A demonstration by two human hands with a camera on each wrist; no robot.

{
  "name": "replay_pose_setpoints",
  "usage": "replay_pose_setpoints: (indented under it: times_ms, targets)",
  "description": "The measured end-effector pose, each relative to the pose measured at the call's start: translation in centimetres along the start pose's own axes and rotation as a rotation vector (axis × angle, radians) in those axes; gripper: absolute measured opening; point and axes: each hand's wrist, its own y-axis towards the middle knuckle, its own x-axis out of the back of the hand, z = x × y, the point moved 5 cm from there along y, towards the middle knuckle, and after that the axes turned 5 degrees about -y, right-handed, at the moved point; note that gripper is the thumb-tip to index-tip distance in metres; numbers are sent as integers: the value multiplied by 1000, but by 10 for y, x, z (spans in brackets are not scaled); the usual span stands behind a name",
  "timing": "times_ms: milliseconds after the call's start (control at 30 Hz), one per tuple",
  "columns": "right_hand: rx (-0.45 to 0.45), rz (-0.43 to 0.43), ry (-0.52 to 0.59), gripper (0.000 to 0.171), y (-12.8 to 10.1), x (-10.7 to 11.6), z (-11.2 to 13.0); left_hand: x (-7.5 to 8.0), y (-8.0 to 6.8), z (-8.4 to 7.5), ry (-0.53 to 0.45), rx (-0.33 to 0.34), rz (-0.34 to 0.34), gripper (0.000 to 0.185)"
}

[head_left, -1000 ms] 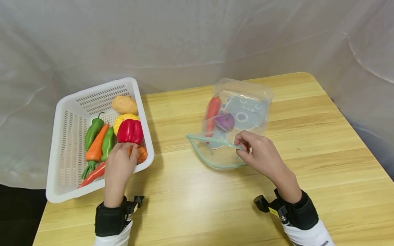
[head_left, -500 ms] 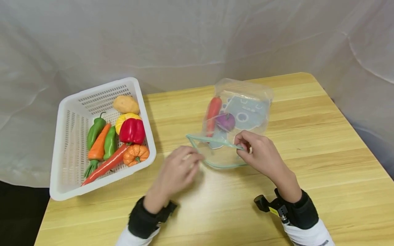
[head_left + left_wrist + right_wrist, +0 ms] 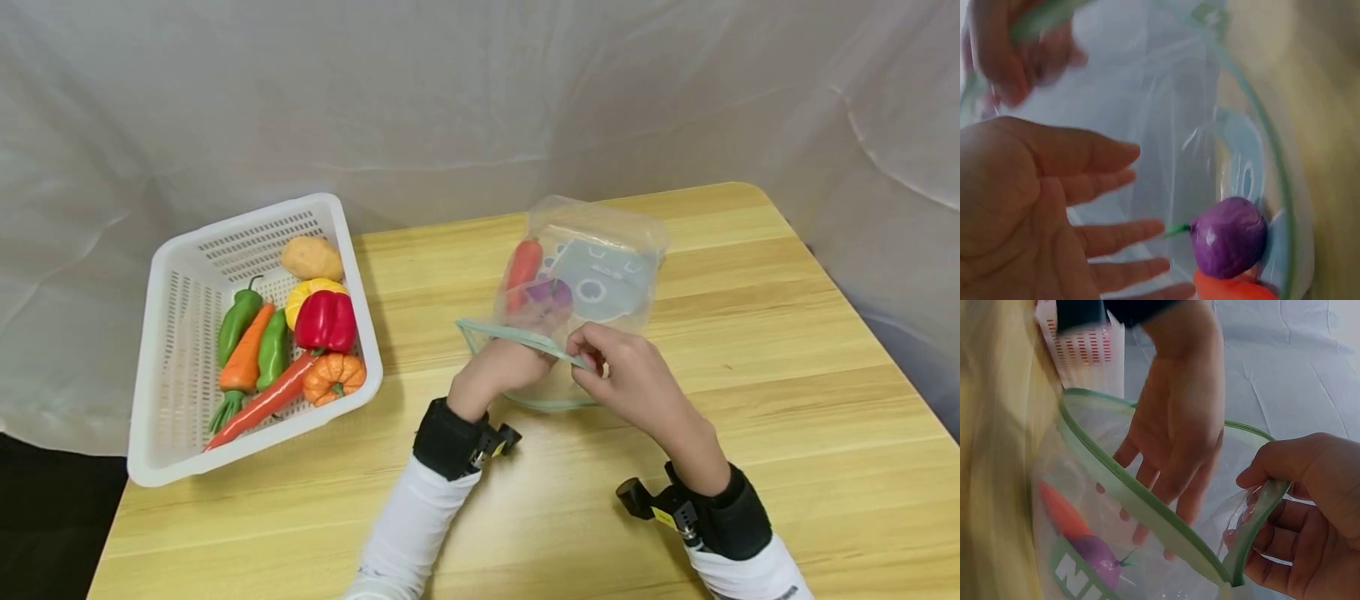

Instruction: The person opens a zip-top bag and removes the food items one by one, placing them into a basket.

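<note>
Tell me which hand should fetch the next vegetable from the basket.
Left, probably: the left hand is empty, fingers straight inside the bag, on the basket side. The right hand pinches the bag's rim open.

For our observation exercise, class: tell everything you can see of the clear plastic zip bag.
The clear plastic zip bag with a green zip rim lies on the wooden table, mouth held open. The right hand pinches its rim; the left hand reaches inside, fingers straight. Inside lie a purple toy vegetable and an orange-red toy carrot. Pale blue print marks its side.

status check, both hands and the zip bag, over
Left hand open, fingers inside the clear zip bag, holding nothing. Right hand pinches the bag's green rim, mouth held open. Purple toy vegetable and orange one inside. Nothing blocking.
</note>
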Motion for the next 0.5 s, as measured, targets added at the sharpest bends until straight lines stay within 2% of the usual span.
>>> replay_pose_setpoints:
  times_ms: [67,167,333,400,500]
  targets:
    - [3,13,1,17,0,-2,1,1,7,7,-44,28,14,53]
    - [1,24,-1,16,1,-4,2,3,14,16,-80,67,12,53]
    - [-7,51,2,15,2,-6,5,3,25,30,-235,220,23,48]
    - [-14,64,8,15,2,-7,5,3,29,35,-298,292,1,49]
    - [-17,74,27,15,1,-7,6,4,35,42,-344,357,-81,58]
